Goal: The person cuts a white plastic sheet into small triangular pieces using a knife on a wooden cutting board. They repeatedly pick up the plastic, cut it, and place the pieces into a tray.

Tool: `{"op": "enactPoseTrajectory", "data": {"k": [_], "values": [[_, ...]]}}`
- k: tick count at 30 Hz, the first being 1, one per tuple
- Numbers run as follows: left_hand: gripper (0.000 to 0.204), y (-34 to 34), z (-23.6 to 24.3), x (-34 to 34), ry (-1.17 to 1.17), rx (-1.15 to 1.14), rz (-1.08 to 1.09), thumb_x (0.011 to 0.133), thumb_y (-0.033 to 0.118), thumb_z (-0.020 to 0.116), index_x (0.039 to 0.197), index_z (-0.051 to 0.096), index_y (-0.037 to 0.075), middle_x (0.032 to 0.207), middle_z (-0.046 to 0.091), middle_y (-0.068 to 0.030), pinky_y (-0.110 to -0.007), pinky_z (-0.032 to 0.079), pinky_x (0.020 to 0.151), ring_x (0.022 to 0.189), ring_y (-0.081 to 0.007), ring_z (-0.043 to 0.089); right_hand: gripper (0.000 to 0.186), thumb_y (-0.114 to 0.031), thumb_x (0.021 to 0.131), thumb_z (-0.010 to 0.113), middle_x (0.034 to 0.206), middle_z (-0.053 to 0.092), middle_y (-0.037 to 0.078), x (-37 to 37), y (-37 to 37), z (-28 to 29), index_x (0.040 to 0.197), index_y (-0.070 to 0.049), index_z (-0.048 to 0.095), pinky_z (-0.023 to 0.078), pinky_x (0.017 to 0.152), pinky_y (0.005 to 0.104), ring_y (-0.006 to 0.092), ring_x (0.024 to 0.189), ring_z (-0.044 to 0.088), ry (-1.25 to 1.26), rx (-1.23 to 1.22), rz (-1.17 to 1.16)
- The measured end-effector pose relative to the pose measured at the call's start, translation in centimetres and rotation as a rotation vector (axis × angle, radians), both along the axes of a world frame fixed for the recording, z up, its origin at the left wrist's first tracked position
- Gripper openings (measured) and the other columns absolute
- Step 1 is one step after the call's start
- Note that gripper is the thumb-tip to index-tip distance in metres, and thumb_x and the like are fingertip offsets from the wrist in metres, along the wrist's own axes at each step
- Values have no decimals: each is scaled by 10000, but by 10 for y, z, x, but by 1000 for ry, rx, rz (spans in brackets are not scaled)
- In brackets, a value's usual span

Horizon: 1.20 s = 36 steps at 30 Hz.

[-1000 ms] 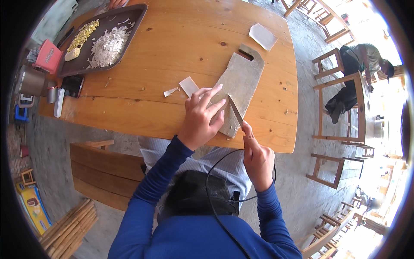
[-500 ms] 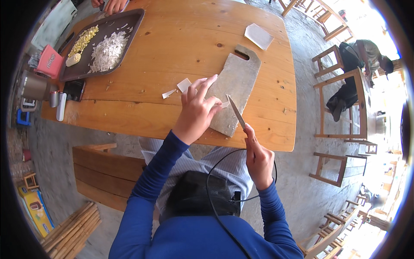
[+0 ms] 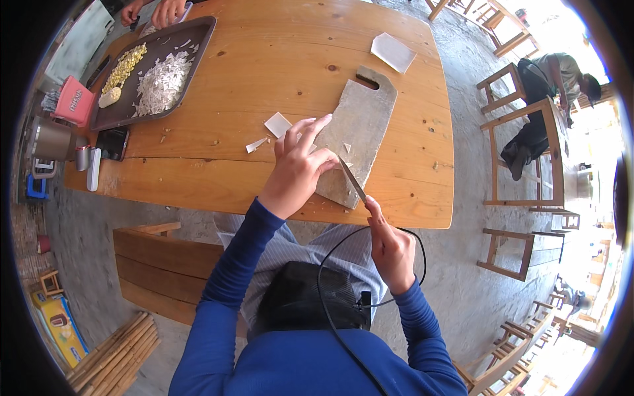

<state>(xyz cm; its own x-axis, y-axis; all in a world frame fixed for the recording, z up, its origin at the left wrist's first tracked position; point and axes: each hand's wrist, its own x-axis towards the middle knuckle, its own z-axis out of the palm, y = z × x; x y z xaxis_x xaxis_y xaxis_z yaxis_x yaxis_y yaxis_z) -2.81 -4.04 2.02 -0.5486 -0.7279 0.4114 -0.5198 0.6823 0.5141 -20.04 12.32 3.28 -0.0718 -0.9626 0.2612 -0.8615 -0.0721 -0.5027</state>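
My right hand (image 3: 391,254) grips a small knife (image 3: 355,182), its blade angled up and left over a worn grey cutting board (image 3: 370,115) with a handle slot. The fingers of my left hand (image 3: 297,165) bend down at the board's left edge, thumb and fingertip pinched beside the blade tip. What they pinch is mostly hidden; a thin white sliver shows there. A small white chip (image 3: 347,148) lies loose on the board. Left of my left hand rest a white square piece (image 3: 277,124) and a narrow white strip (image 3: 256,144).
A dark tray (image 3: 206,46) holds a heap of white chips (image 3: 165,82) and yellow bits (image 3: 125,66). Another person's hands (image 3: 168,12) are behind it. A larger white sheet (image 3: 393,53) lies at the far right. A phone (image 3: 113,142) and a pink container (image 3: 74,101) are at left.
The knife and my right hand have shifted left, bringing the blade up against my left fingertips. A small white chip now lies apart on the board.
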Motion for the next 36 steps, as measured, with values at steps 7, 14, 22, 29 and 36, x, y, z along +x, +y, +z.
{"op": "enactPoseTrajectory", "data": {"k": [7, 14, 22, 29, 36], "values": [[54, 0, -1, -1, -2, -1, 1, 845, 185, 721, 844, 722, 131, 1492, 473, -33, -440, 325, 1060, 1334, -290, 427, 743, 65, 747, 585, 542, 514, 66, 3, 0, 0, 1463, -111, 498, 465, 488, 371, 205, 448, 536, 113, 53, 3], [44, 0, -2, 0, -17, 6, 9, 843, 175, 722, 849, 720, 132, 1499, 463, -32, -449, 320, 1065, 1347, -290, 411, 786, 51, 722, 570, 540, 506, 68, 9, -5, 9, 1483, -118, 471, 446, 482, 390, 224, 443, 531, 214, 136, 3], [86, 0, -3, 2, -17, 13, 23, 845, 200, 734, 881, 702, 129, 1510, 447, -57, -464, 315, 1070, 1361, -308, 396, 764, 47, 719, 564, 532, 517, 70, 10, 4, 24, 1463, -117, 498, 455, 478, 380, 222, 439, 540, 214, 176, -15], [207, 5, -4, 9, -53, 16, 120, 843, 271, 754, 914, 636, 116, 1533, 414, -122, -496, 276, 1105, 1396, -341, 352, 722, 54, 732, 549, 536, 548, 79, 12, -14, 4, 1432, -118, 528, 465, 484, 381, 250, 440, 551, 112, 47, -35], [226, 6, -6, 15, -51, -4, 108, 834, 256, 759, 887, 601, 104, 1513, 416, -140, -506, 280, 1082, 1390, -342, 359, 685, 47, 764, 568, 538, 557, 91, 13, -10, 5, 1427, -123, 533, 469, 487, 381, 245, 458, 581, 105, 62, -55]]}}
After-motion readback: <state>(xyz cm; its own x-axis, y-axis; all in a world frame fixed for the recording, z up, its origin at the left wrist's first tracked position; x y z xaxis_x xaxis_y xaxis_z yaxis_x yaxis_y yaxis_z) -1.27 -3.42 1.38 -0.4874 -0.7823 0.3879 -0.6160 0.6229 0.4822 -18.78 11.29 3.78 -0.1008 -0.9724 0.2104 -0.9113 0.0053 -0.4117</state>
